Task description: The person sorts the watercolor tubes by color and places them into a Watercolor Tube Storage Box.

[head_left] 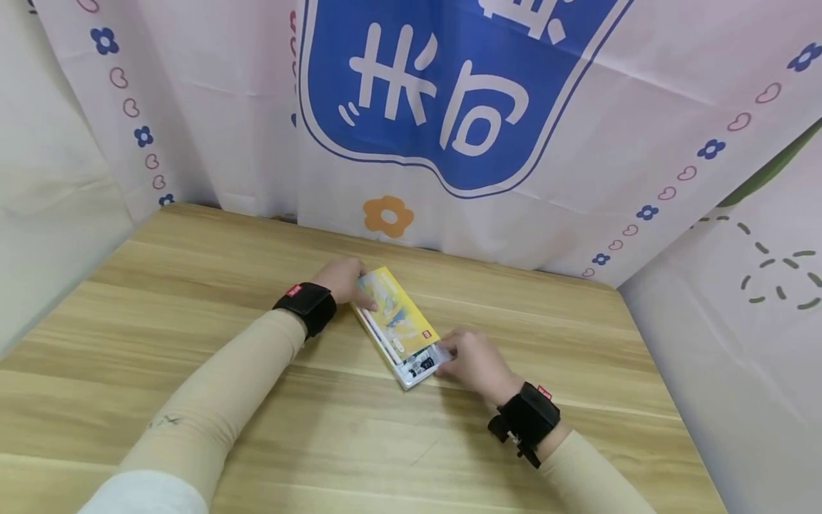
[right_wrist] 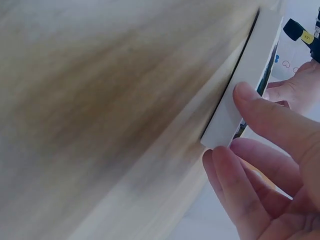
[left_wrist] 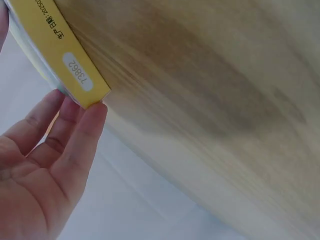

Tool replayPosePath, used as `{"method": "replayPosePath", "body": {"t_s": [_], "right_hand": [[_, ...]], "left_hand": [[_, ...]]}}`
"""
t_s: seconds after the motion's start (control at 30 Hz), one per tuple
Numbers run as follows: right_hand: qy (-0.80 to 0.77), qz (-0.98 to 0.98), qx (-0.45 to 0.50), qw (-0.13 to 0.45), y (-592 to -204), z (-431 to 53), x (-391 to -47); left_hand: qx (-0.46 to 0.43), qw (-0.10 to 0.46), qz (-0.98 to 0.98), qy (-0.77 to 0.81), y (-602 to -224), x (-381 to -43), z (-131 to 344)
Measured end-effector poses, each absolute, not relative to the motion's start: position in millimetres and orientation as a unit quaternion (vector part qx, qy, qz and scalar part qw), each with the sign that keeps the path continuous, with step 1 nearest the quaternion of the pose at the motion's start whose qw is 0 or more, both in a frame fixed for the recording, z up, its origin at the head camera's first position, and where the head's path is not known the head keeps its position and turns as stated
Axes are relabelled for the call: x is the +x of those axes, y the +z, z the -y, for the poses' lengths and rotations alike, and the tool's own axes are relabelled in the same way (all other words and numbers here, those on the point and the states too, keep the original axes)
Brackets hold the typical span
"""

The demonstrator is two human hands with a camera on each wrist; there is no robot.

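Note:
A slim yellow cardboard box with a printed picture lies slanted on the table, its side label reading 73862. From its near end sticks out a white inner tray holding small dark and white items too small to tell. My left hand grips the far left end, thumb over the top; in the left wrist view the fingers of the left hand touch the yellow box's corner. My right hand pinches the near end; in the right wrist view its thumb presses the white side wall.
The wood-grain table extends around the box. A white curtain with a blue printed sign hangs along its back edge, and pale cloth closes off the right side. Black bands circle both wrists.

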State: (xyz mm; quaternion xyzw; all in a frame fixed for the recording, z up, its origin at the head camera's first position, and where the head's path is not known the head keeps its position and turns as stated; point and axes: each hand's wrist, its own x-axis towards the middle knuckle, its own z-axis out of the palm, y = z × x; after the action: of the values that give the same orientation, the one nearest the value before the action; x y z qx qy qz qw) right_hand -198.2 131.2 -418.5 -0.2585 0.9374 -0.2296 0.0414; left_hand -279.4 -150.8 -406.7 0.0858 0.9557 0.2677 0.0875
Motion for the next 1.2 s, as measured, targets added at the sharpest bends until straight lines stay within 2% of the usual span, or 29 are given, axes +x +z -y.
{"method": "replayPosePath", "body": {"t_s": [0.43,0.73,1.0,1.2], "right_hand": [[-0.23,-0.944,-0.234,0.025,-416.9,-131.4,-204.1],[-0.254,-0.935,-0.241,0.054,-419.1,-142.0,-196.8],[-0.215,-0.946,-0.243,0.003,-418.3,-147.5,-195.0],[-0.192,-0.941,-0.278,0.003,-413.0,-137.1,-204.6]], "left_hand": [[0.073,0.087,-0.957,0.266,-407.6,-279.9,153.6],[0.072,0.103,-0.964,0.235,-404.6,-275.7,147.7],[0.111,0.087,-0.96,0.242,-411.9,-281.8,138.0],[0.095,0.098,-0.958,0.251,-408.3,-276.5,144.2]]}}
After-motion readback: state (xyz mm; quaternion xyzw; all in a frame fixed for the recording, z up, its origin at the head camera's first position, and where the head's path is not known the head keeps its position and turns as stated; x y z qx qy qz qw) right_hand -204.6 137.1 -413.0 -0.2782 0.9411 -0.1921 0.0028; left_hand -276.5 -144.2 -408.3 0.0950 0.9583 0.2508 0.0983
